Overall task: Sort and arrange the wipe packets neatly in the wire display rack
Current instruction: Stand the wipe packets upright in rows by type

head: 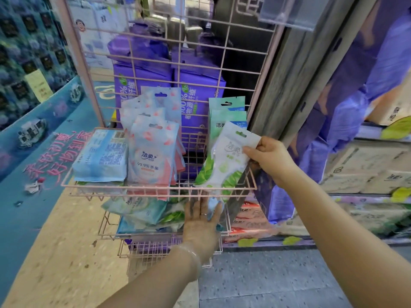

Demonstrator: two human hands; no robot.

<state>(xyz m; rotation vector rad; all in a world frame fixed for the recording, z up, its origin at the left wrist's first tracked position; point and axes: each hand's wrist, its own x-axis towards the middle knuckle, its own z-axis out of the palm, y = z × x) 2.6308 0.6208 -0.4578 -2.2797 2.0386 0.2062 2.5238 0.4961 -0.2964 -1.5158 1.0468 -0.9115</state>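
A pink wire display rack (124,185) stands in front of me with tiered baskets. In its upper basket, pink-and-blue wipe packets (153,150) stand upright in the middle, a light blue packet (101,155) lies at the left, and green packets (226,114) stand at the right. My right hand (270,157) pinches a white-and-green leaf packet (222,165) by its top corner, tilted over the basket's right side. My left hand (202,221) reaches into the lower basket, fingers on a small pale blue packet (212,207) among jumbled packets (142,211).
Purple tissue packs (198,90) sit behind the rack's wire back. Stacked cartons and purple-wrapped goods (364,165) fill shelves on the right. A grey post (295,70) rises beside the rack. A teal display wall (33,130) runs along the left.
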